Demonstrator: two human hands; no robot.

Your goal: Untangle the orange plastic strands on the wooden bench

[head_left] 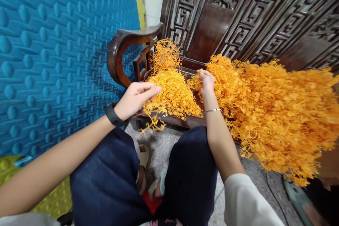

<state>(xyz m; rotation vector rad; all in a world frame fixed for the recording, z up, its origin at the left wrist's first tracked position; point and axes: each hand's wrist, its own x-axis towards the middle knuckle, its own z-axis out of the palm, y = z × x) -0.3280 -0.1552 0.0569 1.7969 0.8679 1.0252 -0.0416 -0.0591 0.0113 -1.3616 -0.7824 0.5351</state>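
My left hand (137,99) is closed in a pinch on an orange plastic sprig (153,122), whose thin branching stems hang below the fingers. Just beyond it lies a pile of small orange sprigs (176,93) on the dark wooden bench seat. My right hand (207,82) has its fingers curled together at the left edge of a much larger heap of orange plastic sprigs (280,109). A bit of orange shows at its fingertips, though the fingers partly hide it.
A curved wooden armrest (116,54) rises at the bench's left end, with a carved backrest (209,30) behind. A blue foam mat (60,60) stands at left. A looser orange clump (166,54) sits by the armrest. My knees are close to the seat edge; a cable (275,196) runs across the floor.
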